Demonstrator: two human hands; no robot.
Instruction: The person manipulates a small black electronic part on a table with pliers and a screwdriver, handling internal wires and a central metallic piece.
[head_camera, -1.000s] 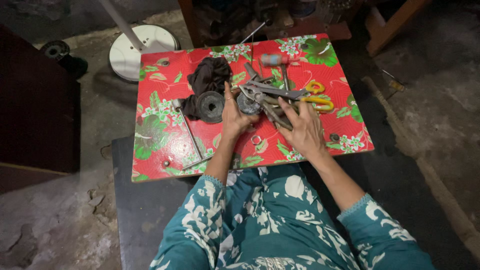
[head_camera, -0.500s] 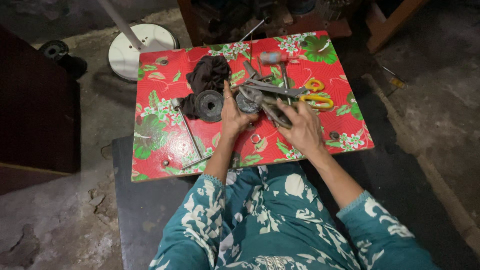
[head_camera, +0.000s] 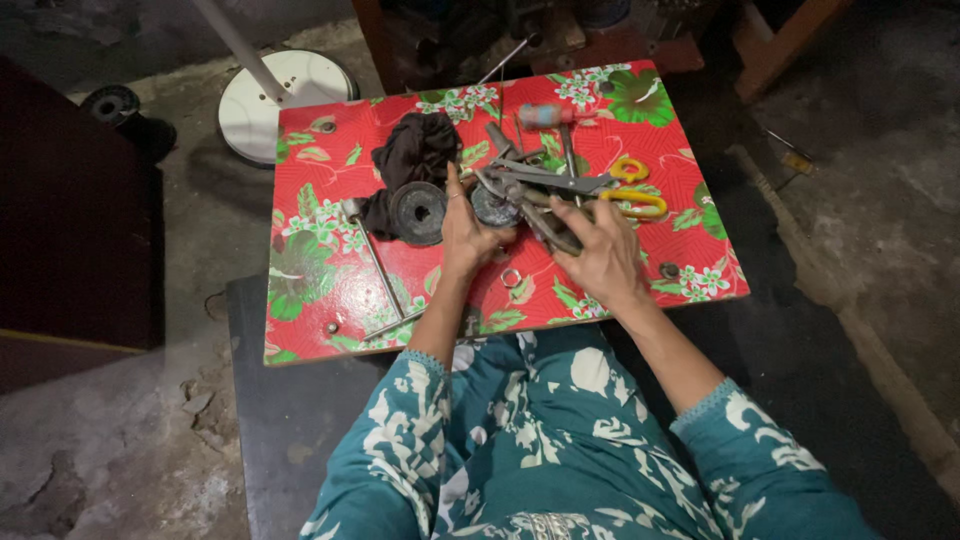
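A small board covered in red floral cloth (head_camera: 330, 260) lies in front of me. In its middle is a heap of metal tools (head_camera: 545, 180) with yellow-handled scissors (head_camera: 635, 200). My left hand (head_camera: 465, 235) rests at the heap's left side, fingers on a round dark metal part (head_camera: 493, 208). My right hand (head_camera: 603, 258) lies on the heap's near side and grips a long grey metal tool (head_camera: 545, 225). A black round disc (head_camera: 418, 212) and a dark cloth (head_camera: 415, 155) sit just left of my left hand.
Two thin metal rods (head_camera: 378, 275) lie on the board's left half, a small metal ring (head_camera: 511, 277) near my wrists. A red-handled tool (head_camera: 545, 116) lies at the far edge. A white round stand base (head_camera: 285, 90) is on the concrete floor beyond; dark furniture stands left.
Both hands stay on the tool heap with only slight finger shifts. The view has barely moved.
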